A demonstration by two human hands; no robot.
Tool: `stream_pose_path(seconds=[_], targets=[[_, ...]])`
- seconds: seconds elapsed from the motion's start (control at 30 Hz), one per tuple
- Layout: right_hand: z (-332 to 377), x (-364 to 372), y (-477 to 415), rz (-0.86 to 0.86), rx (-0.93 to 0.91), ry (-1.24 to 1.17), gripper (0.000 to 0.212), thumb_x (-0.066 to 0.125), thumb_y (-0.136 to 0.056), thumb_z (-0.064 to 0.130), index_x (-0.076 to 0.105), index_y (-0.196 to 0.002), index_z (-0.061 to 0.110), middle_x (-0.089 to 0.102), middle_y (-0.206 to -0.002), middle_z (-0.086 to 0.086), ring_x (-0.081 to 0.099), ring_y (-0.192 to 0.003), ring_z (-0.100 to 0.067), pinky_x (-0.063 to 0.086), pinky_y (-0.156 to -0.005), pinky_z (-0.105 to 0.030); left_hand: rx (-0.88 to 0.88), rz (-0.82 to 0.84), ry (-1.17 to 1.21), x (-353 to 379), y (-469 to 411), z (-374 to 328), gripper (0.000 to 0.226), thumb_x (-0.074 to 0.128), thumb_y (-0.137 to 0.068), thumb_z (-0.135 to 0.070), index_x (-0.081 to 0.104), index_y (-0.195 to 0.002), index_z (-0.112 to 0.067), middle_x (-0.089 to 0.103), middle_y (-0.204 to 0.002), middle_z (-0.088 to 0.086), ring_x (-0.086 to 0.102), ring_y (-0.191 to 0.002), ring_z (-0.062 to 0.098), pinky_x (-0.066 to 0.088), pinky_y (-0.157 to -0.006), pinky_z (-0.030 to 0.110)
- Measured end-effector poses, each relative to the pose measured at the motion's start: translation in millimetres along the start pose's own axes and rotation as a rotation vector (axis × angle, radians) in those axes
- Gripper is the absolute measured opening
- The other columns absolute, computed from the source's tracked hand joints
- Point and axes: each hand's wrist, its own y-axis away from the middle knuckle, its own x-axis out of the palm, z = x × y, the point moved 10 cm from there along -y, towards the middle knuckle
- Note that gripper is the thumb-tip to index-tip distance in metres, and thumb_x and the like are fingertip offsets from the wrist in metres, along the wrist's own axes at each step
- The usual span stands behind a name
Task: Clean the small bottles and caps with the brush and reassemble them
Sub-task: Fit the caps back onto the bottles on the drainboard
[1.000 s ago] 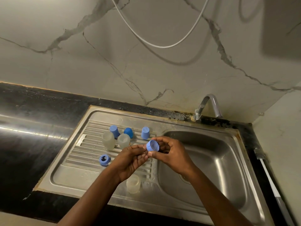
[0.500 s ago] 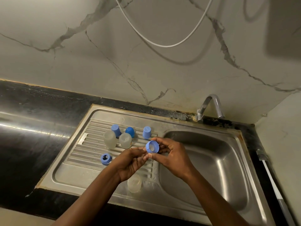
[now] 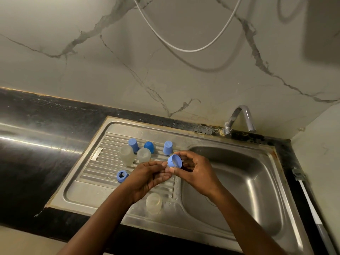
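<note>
- The right hand (image 3: 199, 172) pinches the blue cap (image 3: 174, 161) between thumb and bent forefinger, above the drainboard (image 3: 92, 192).
- The left hand (image 3: 147, 176) has bent fingers with tips at the cap's left side; I cannot tell whether it grips.
- A clear bottle (image 3: 153, 203) stands nearer, beside the left wrist.
- The brush (image 3: 310, 199) lies far right, well apart.

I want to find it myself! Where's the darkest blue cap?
Look at the ribbed draining board left of the sink basin. On its far side, the dark blue cap stands between two pale blue caps. It is darker and round-topped; theirs are flat tops.
</note>
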Motion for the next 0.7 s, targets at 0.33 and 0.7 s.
stream_pose_path(seconds=[0.33,0.7], targets=[[-13,21,9,0.124,0.045,-0.057,0.053,0.090,-0.081,0.022,0.068,-0.128,0.030,0.076,-0.115,0.010,0.072,-0.104,-0.013,0.060,-0.094,-0.037,0.221,-0.173,-0.336,-61,26,-3,0.021,0.060,-0.105,-0.010,0.076,-0.105,0.004,0.076,-0.098,0.022,0.071,-0.092,0.031,0.062,-0.087,0.040],[-15,70,23,0.386,-0.014,0.332,0.051,0.090,-0.073,0.045,0.070,-0.119,0.040,0.068,-0.112,0.023,0.064,-0.105,0.004,0.056,-0.091,-0.021,0.362,-0.240,-0.692,-98,59,42,0.037,0.068,-0.091,0.001,0.078,-0.115,-0.025,0.077,-0.116,-0.009,0.070,-0.113,0.010,0.056,-0.104,0.039]])
